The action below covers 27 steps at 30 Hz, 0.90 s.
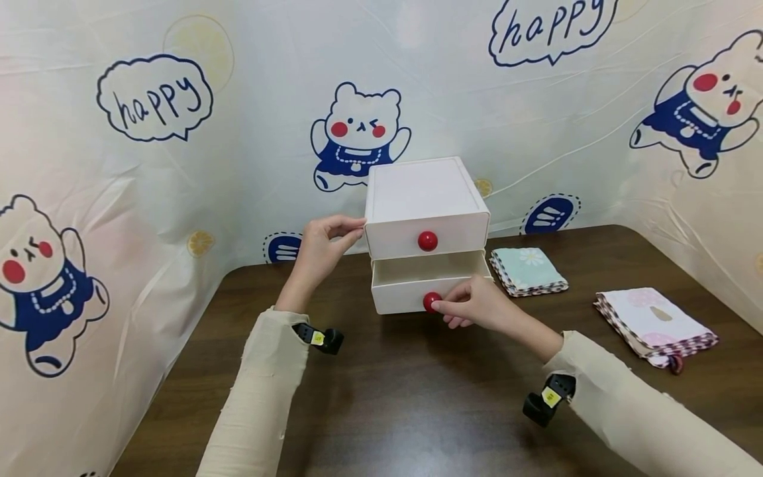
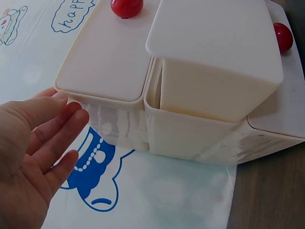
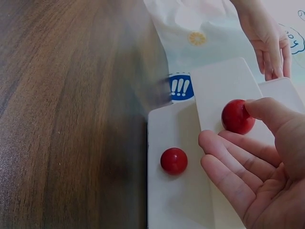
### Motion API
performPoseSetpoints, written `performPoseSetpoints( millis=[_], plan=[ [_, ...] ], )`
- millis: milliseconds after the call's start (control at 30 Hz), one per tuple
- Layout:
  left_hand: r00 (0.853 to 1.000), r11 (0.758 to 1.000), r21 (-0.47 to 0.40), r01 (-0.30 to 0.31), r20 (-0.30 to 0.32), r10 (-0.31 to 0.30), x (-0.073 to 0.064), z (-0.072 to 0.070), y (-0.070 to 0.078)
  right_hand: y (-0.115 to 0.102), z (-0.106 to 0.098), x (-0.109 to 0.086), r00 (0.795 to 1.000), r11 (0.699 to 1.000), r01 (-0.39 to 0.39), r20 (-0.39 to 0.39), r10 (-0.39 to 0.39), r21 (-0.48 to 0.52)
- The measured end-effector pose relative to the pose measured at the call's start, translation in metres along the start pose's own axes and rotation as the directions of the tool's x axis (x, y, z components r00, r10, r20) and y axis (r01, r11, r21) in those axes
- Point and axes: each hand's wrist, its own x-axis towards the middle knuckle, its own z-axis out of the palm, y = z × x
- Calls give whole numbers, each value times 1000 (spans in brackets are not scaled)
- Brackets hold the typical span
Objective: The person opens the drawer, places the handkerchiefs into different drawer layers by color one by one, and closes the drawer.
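The middle drawer (image 1: 398,299) of this white chest (image 1: 420,191) stands open above the bench (image 1: 369,411). My right fingers (image 3: 228,183) pinch its red knob (image 3: 233,117); my left fingers (image 2: 64,136), loosely parted, meet the chest's corner. I'm apparently sliding the drawer; the next move calls for level guidance.

This looked like a homely corner, perhaps in a house or flat — the exact room could not be told. Behind the white drawer box (image 1: 426,189) and to both sides of it hung a pale, creased sheet (image 1: 256,152), printed with winking bears (image 1: 357,159), citrus slices (image 1: 200,244) and "happy" speech bubbles (image 1: 155,98). Beneath the drawer box was a dark wood-grain table (image 1: 381,404); right of the box lay a folded mint cloth (image 1: 527,268) and a pink-and-white one (image 1: 650,315) — ordinary household linen.
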Motion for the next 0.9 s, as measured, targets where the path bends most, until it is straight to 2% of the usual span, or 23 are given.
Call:
performPoseSetpoints(
  millis=[333, 900],
  plan=[
    [1000, 1000, 5, 4, 1, -4, 0, 0, 0, 0, 4, 1, 999, 999, -16, 36, 15, 43],
    [1000, 1000, 8, 2, -1, -2, 0, 1, 1, -1, 8, -8, 999, 999, -19, 38, 18, 31]
  ],
)
